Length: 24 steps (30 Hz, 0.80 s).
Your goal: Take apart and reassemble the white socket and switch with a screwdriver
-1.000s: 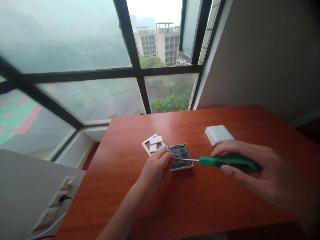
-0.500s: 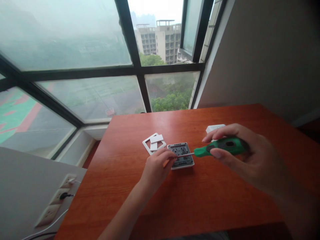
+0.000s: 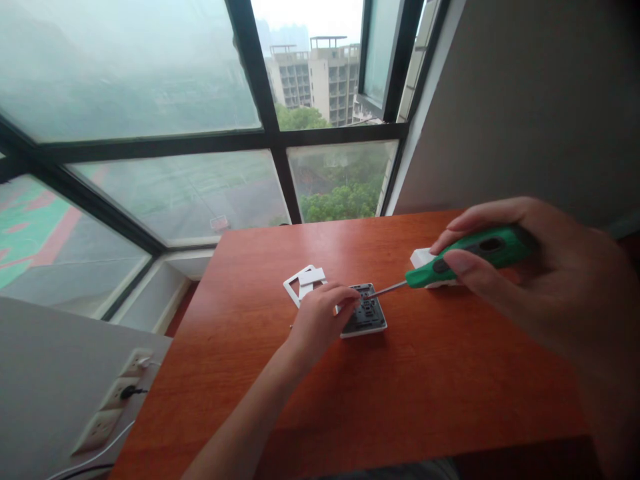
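My right hand (image 3: 540, 280) is wrapped round the green and black handle of a screwdriver (image 3: 425, 272), whose metal shaft slants down to the left. Its tip meets the pinched fingertips of my left hand (image 3: 323, 313). What those fingers hold at the tip is too small to make out. Beneath them lies a square wall switch (image 3: 370, 320), white-edged with a dark grey inside facing up; my left hand covers its left side. Just behind my left hand lie a white square frame (image 3: 291, 287) and white flat plates (image 3: 313, 276), partly hidden.
A white block-like piece (image 3: 421, 259) lies behind the screwdriver, partly covered by my right hand. All this is on a reddish-brown wooden table (image 3: 225, 373). Wall sockets (image 3: 120, 393) with plugged cables are at lower left. Windows (image 3: 170, 193) stand beyond the table.
My right hand has moved up and to the right, tilting the screwdriver more steeply. My left fingers have shifted slightly up and to the right with its tip.
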Available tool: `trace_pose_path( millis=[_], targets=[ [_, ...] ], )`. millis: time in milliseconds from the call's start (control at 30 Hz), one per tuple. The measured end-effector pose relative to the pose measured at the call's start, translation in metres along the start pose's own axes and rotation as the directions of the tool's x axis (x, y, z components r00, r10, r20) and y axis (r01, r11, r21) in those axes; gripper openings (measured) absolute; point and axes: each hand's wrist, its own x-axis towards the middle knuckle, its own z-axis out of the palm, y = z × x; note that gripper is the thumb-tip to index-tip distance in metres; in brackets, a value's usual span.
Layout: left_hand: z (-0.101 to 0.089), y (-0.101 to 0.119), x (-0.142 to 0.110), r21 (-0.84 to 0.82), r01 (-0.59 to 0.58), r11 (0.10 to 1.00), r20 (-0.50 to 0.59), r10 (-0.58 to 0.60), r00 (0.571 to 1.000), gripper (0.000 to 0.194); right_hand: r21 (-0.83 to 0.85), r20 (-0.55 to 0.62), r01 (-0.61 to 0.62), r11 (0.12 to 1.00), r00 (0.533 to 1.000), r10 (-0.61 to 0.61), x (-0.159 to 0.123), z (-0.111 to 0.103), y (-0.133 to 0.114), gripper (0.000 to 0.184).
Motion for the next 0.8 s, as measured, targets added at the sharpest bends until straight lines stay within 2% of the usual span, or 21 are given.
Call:
trace_pose_path(
  millis=[100,233,400,633,800],
  targets=[
    [0.004,-0.001,0.005,-0.017,0.033,0.999,0.014,-0.033,0.999,0.016,-0.074,-0.036,-0.03,0.997,0.999,0.027,-0.004,-0.003,0.009,0.023],
    [0.012,0.003,0.016,-0.016,0.003,1.0,0.064,-0.002,0.998,0.014,-0.132,-0.004,-0.042,0.99,0.999,0.042,-0.011,-0.001,0.024,0.02],
    [0.022,0.002,0.028,0.0,-0.082,0.997,0.149,0.081,0.986,0.014,-0.133,0.041,-0.058,0.989,0.997,0.064,-0.017,0.001,0.034,0.021],
    [0.025,0.0,0.027,0.055,-0.07,0.996,0.194,0.058,0.979,0.013,-0.094,0.093,-0.053,0.994,0.994,0.062,-0.021,0.003,0.038,0.018],
    [0.025,0.0,0.026,0.109,-0.108,0.988,0.196,0.086,0.977,0.012,-0.084,0.109,-0.035,0.996,0.993,0.044,-0.022,0.006,0.037,0.018]
  ],
)
